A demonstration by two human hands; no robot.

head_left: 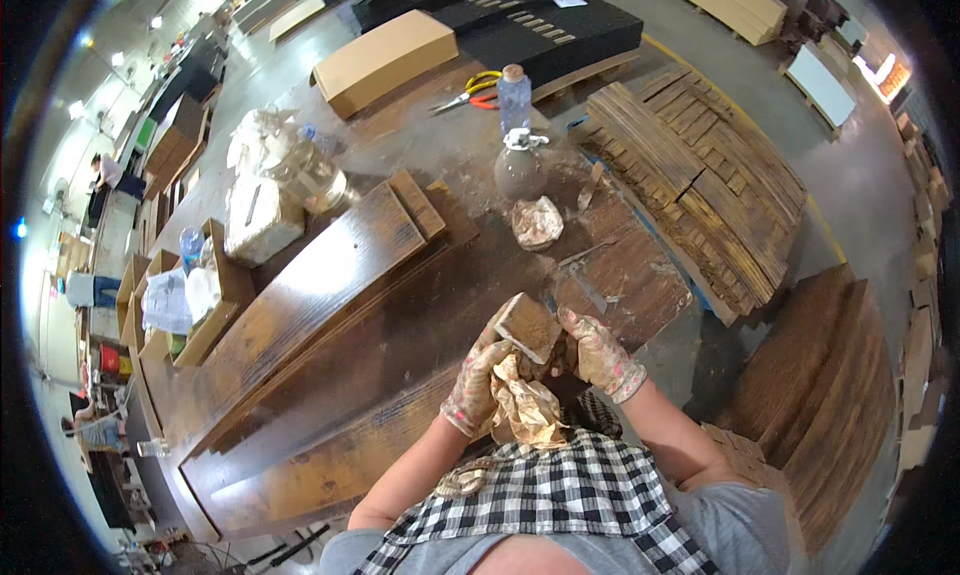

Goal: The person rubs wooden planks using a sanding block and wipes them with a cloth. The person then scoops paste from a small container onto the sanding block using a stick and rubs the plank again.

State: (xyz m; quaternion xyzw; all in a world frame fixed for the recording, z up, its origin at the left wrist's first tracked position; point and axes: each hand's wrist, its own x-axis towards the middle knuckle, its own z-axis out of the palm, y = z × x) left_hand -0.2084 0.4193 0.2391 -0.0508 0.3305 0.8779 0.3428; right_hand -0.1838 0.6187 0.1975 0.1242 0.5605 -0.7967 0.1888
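In front of my chest, both hands meet in stained, patterned work gloves. My left hand (476,383) is closed on a brown block (531,328) with a pale edge, gripping its left side. A crumpled tan sheet or rag (527,403) hangs just below the block, against the same hand. My right hand (604,357) is curled at the block's right side with its thumb up. Something dark lies between its fingers and the block; its kind cannot be made out. Just beyond the hands sits a crumpled whitish wad (537,223) on the stained bench.
Long brown wooden boards (330,255) cover the bench to the left. Farther off stand a grey round bottle (520,170), a clear corked bottle (514,100), pliers (468,97) and a cardboard box (385,63). Stacked wood panels (700,175) fill a pallet at right.
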